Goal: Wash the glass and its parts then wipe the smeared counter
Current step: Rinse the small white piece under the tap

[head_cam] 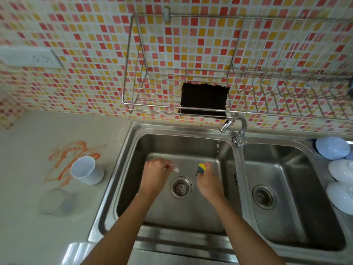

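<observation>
I see a brushed, glossy steel sink (236, 169) at centre; shiny metal wire rack (172, 108) above; matt pale counter (28, 217) at left, smeared orange; smooth white plastic cup (87, 171); rough dark cloth (204, 100).

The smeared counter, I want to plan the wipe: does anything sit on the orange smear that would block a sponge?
Yes. A white cup stands on the right part of the orange smear, on the counter left of the sink. The right hand holds the sponge over the basin.
</observation>
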`<state>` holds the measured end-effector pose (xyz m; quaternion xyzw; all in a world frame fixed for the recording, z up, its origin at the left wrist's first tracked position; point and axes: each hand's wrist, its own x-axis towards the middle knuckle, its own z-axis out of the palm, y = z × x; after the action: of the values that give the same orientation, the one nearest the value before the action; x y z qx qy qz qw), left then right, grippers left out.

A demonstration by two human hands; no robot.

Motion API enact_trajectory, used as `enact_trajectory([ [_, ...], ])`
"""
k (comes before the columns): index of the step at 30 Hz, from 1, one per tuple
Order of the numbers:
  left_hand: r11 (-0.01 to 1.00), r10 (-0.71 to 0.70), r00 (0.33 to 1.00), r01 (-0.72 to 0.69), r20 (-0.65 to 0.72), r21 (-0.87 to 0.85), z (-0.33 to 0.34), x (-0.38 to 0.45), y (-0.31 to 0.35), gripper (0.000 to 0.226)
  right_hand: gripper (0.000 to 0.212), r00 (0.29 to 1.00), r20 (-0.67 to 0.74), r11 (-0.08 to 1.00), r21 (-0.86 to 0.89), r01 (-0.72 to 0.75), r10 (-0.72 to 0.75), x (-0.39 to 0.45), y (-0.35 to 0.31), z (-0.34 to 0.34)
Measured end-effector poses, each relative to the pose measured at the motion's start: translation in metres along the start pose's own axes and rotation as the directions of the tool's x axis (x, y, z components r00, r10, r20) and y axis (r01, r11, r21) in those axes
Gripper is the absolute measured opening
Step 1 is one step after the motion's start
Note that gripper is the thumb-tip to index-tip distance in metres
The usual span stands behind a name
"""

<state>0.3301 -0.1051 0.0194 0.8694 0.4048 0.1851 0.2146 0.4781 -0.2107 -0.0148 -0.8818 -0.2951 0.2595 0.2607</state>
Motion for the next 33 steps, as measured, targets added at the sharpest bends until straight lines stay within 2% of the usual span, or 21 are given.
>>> enact_trajectory([
  [3, 0.998, -0.049, 0.998, 0.047, -0.046, -0.045, -0.024, -0.010, -0.006, 0.011, 0.013, 0.994, -0.106, 0.978, 0.204, 0.046, -0.024, -0.022, -0.022, -0.017],
  [6, 0.988, -0.080, 0.991, 0.065, -0.105, -0.138, -0.052, -0.018, -0.013, 0.005, 0.008, 0.984, -0.105, 0.916, 0.362, 0.173, -0.145, -0.040, -0.066, -0.049],
  [9, 0.975, -0.102, 0.986, 0.073, -0.128, -0.211, -0.073, -0.021, -0.025, 0.011, 0.013, 0.962, -0.149, 0.791, 0.548, 0.271, -0.227, -0.057, -0.121, -0.086],
  [12, 0.960, -0.142, 0.984, 0.110, -0.108, -0.259, -0.093, -0.018, -0.041, 0.015, 0.005, 0.950, -0.190, 0.658, 0.687, 0.309, -0.249, -0.060, -0.172, -0.112],
  [16, 0.952, -0.129, 0.985, 0.091, -0.113, -0.292, -0.119, -0.014, -0.061, 0.016, 0.015, 0.920, -0.328, 0.721, 0.582, 0.375, -0.213, -0.040, -0.226, -0.123],
  [19, 0.944, -0.126, 0.982, 0.074, -0.142, -0.322, -0.133, -0.009, -0.077, 0.013, 0.026, 0.913, -0.349, 0.793, 0.486, 0.368, -0.210, -0.015, -0.253, -0.119],
  [21, 0.935, -0.125, 0.985, 0.077, -0.120, -0.346, -0.141, -0.007, -0.088, 0.012, 0.034, 0.924, -0.310, 0.868, 0.369, 0.333, -0.222, 0.006, -0.264, -0.113],
  [24, 0.931, -0.110, 0.989, 0.068, -0.098, -0.358, -0.150, -0.005, -0.103, 0.011, 0.021, 0.959, -0.203, 0.965, 0.131, 0.229, -0.199, 0.039, -0.272, -0.103],
  [26, 0.933, -0.103, 0.991, 0.065, -0.088, -0.353, -0.155, -0.003, -0.112, 0.011, 0.027, 0.971, -0.164, 0.985, -0.043, 0.166, -0.171, 0.055, -0.272, -0.096],
  [28, 0.933, -0.097, 0.992, 0.062, -0.081, -0.355, -0.162, -0.001, -0.121, 0.011, 0.038, 0.970, -0.188, 0.968, -0.228, 0.107, -0.151, 0.059, -0.270, -0.088],
  [30, 0.925, -0.098, 0.993, 0.065, -0.071, -0.374, -0.168, -0.001, -0.131, 0.011, 0.041, 0.938, -0.306, 0.922, -0.384, 0.036, -0.164, 0.054, -0.266, -0.080],
  [31, 0.919, -0.104, 0.993, 0.071, -0.064, -0.388, -0.172, -0.001, -0.136, 0.011, 0.039, 0.898, -0.392, 0.906, -0.422, 0.020, -0.203, 0.046, -0.265, -0.075],
  [32, 0.914, -0.109, 0.992, 0.076, -0.060, -0.398, -0.176, -0.002, -0.142, 0.011, 0.038, 0.835, -0.476, 0.903, -0.426, 0.055, -0.275, 0.038, -0.264, -0.070],
  [33, 0.912, -0.115, 0.991, 0.080, -0.062, -0.403, -0.179, -0.002, -0.148, 0.010, 0.037, 0.745, -0.555, 0.907, -0.389, 0.163, -0.371, 0.026, -0.261, -0.062],
])
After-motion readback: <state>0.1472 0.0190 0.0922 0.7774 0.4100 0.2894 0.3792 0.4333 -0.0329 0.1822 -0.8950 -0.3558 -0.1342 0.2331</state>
